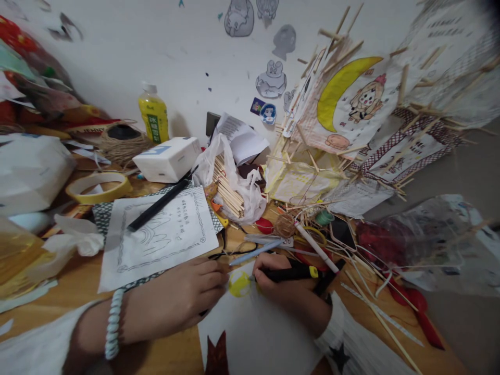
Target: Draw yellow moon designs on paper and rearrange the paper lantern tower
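Note:
My right hand (pixel 279 284) is closed around a black marker (pixel 292 273) with a yellow end. The marker's tip meets a white sheet of paper (pixel 261 333) beside a yellow coloured patch (pixel 239 284). At the left edge of that sheet lies my left hand (pixel 195 291), its fingers curled. A small dark bit shows under those fingers, too hidden to name. Lower on the sheet is a dark red shape (pixel 217 354). Left of it lies a drawn sheet (pixel 167 234) with a black marker (pixel 160 204) across it.
Paper lanterns on stick frames (pixel 347 104) stand at the back right. A bag of sticks (pixel 230 192), a white box (pixel 167 159), a yellow drink bottle (pixel 153 112), a tape roll (pixel 99 187) and twine (pixel 123 140) crowd the back. Loose sticks (pixel 375 307) lie right.

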### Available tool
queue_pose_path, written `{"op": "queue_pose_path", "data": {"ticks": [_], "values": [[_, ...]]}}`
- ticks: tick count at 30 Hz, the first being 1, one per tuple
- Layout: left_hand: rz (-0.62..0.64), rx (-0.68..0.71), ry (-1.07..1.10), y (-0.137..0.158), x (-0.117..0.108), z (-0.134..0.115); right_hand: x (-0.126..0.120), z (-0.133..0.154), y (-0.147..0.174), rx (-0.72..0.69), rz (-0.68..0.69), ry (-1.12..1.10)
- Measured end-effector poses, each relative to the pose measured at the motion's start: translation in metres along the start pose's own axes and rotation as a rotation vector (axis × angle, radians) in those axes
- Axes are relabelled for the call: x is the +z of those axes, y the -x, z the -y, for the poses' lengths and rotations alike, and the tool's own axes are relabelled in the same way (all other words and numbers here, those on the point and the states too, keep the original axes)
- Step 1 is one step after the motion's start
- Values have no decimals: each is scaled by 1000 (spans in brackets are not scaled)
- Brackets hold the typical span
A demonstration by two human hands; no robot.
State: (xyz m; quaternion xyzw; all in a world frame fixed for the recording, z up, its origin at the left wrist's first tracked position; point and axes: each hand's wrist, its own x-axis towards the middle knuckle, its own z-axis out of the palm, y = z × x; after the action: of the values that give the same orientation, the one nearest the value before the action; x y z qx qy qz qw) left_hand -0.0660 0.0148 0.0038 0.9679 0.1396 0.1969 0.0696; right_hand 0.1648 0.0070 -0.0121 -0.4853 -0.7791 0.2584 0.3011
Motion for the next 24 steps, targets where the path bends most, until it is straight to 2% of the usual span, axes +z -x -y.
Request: {"op": "queue_pose_path", "data": {"ticks": [24], "values": [[19, 10, 10, -1, -2, 1, 2, -4, -1, 19, 23, -42]]}}
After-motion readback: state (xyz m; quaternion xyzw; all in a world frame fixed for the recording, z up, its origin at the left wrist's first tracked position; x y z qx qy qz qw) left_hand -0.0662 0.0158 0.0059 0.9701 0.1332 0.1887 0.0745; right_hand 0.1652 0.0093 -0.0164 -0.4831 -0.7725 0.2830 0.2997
